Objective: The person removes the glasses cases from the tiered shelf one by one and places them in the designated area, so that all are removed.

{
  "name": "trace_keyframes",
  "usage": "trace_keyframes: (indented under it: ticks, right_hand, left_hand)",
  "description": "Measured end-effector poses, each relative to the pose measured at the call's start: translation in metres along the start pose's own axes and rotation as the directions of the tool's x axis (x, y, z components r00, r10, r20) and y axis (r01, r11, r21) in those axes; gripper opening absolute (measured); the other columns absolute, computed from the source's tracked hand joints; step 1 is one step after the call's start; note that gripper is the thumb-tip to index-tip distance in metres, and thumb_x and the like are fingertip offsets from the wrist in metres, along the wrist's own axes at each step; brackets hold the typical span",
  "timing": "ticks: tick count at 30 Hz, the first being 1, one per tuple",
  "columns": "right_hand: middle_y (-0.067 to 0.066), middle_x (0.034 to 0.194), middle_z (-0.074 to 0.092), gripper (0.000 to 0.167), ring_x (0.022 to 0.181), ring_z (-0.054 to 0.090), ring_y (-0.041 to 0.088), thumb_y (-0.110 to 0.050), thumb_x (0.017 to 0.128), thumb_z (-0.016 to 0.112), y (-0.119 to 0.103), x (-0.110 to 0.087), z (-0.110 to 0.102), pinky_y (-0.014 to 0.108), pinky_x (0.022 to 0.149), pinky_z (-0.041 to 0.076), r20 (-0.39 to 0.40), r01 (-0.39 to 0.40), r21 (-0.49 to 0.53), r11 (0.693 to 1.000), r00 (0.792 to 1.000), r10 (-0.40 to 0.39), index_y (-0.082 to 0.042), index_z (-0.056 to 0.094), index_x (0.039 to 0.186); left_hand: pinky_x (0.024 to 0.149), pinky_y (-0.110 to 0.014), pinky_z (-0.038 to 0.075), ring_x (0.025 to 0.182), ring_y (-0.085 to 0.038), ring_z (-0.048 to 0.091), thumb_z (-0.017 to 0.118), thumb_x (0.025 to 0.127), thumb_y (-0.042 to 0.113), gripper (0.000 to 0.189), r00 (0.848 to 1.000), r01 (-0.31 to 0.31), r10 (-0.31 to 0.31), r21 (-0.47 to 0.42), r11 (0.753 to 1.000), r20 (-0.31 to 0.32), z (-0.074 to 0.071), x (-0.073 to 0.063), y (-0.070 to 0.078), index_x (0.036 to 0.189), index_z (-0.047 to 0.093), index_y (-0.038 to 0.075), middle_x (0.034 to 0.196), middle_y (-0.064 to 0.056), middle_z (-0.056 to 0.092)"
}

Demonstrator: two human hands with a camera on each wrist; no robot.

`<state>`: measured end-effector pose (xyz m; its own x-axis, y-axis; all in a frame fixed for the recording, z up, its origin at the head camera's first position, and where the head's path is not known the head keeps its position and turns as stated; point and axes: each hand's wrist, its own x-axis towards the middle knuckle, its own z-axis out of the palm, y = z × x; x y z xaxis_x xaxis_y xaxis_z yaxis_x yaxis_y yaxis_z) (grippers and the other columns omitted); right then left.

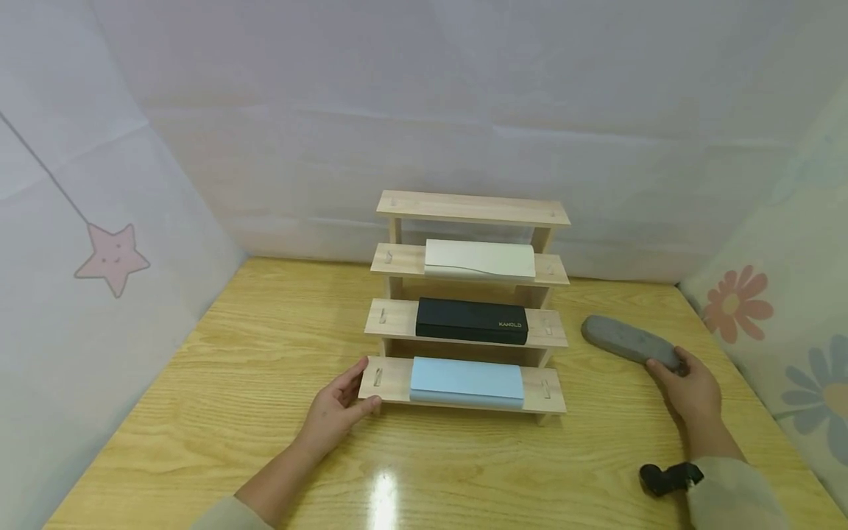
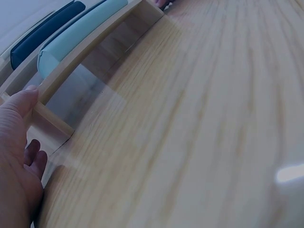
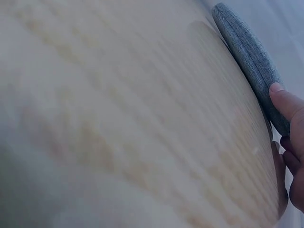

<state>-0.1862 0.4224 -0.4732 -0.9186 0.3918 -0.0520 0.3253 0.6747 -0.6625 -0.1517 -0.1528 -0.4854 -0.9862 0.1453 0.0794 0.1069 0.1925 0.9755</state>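
Note:
A stepped wooden rack (image 1: pixel 473 208) with several tiers stands on the table. My left hand (image 1: pixel 334 412) holds the left end of its lowest shelf, thumb at the front edge and fingers at the far side. On that shelf lies a light blue glasses case (image 1: pixel 467 379). A black glasses case (image 1: pixel 464 318) with lettering rests one tier up, and a cream glasses case (image 1: pixel 480 258) above it. To the right of the rack, my right hand (image 1: pixel 692 386) grips the near end of a grey glasses case (image 1: pixel 623 338). In the right wrist view, the thumb presses on the grey fabric-like case (image 3: pixel 247 57).
The wood-grain table (image 1: pixel 278 309) carries everything. Pale cloth walls surround it at the back and sides, with a pink star (image 1: pixel 112 258) on the left and printed flowers (image 1: pixel 735 303) on the right. A black wrist device (image 1: pixel 669 478) sits by my right sleeve.

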Motion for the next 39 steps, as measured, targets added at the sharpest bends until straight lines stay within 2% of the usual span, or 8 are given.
trace_keyframes:
  ticks: [5,18,23,30,34,39]
  right_hand:
    - [0.035,0.15,0.031,0.084,0.137,0.032,0.052,-0.053,0.096,0.052,-0.003,0.005,0.003,0.062,0.112,0.031,-0.016,-0.047,0.004,0.999,0.999,0.047,-0.002,0.02,0.155]
    - [0.033,0.153,0.028,0.083,0.14,0.027,0.051,-0.052,0.097,0.05,-0.01,0.012,0.007,0.06,0.116,0.027,-0.026,-0.094,0.034,0.995,0.995,0.094,-0.002,0.018,0.156]
    - [0.032,0.156,0.024,0.084,0.142,0.023,0.051,-0.052,0.097,0.051,-0.011,0.015,0.01,0.06,0.117,0.024,-0.027,-0.076,0.045,0.996,0.997,0.077,-0.002,0.017,0.156]
    - [0.031,0.158,0.019,0.084,0.143,0.022,0.052,-0.051,0.097,0.051,-0.022,0.016,0.008,0.066,0.114,0.026,-0.086,0.018,0.083,0.996,0.996,-0.011,-0.001,0.018,0.155]
    - [0.028,0.16,0.018,0.081,0.144,0.02,0.051,-0.05,0.097,0.052,-0.046,0.013,0.002,0.067,0.112,0.027,-0.121,0.095,0.152,0.984,0.99,-0.077,-0.004,0.02,0.156]
    - [0.024,0.161,0.019,0.08,0.145,0.019,0.05,-0.053,0.096,0.053,-0.079,0.01,-0.007,0.07,0.111,0.026,-0.132,0.193,0.182,0.964,0.976,-0.171,-0.007,0.024,0.156]
  left_hand:
    - [0.109,-0.023,0.038,0.141,-0.03,0.038,0.076,0.086,0.016,0.075,1.0,0.019,-0.019,0.001,1.0,-0.004,0.0,0.001,0.0,0.149,0.039,0.002,0.156,-0.014,0.037]
    - [0.112,-0.038,0.037,0.142,-0.034,0.037,0.076,0.086,0.014,0.074,1.0,0.017,-0.017,0.006,1.0,-0.006,0.002,0.001,0.001,0.148,0.039,0.001,0.156,-0.017,0.036]
    - [0.113,-0.043,0.035,0.142,-0.032,0.037,0.077,0.085,0.015,0.075,0.999,0.031,-0.031,0.001,1.0,-0.011,0.001,0.0,0.001,0.149,0.039,0.002,0.156,-0.015,0.036]
    - [0.113,-0.041,0.035,0.142,-0.033,0.037,0.075,0.086,0.015,0.073,1.0,0.021,-0.021,0.001,1.0,-0.01,0.0,-0.001,0.003,0.149,0.039,0.002,0.156,-0.015,0.036]
    - [0.113,-0.04,0.034,0.143,-0.033,0.037,0.075,0.086,0.014,0.073,0.999,0.03,-0.03,-0.009,1.0,-0.012,-0.001,-0.002,0.003,0.149,0.039,0.002,0.156,-0.014,0.035]
    - [0.113,-0.039,0.035,0.143,-0.032,0.037,0.076,0.086,0.015,0.074,0.999,0.041,-0.041,-0.013,0.999,-0.007,0.0,0.0,0.002,0.149,0.039,0.003,0.157,-0.013,0.035]
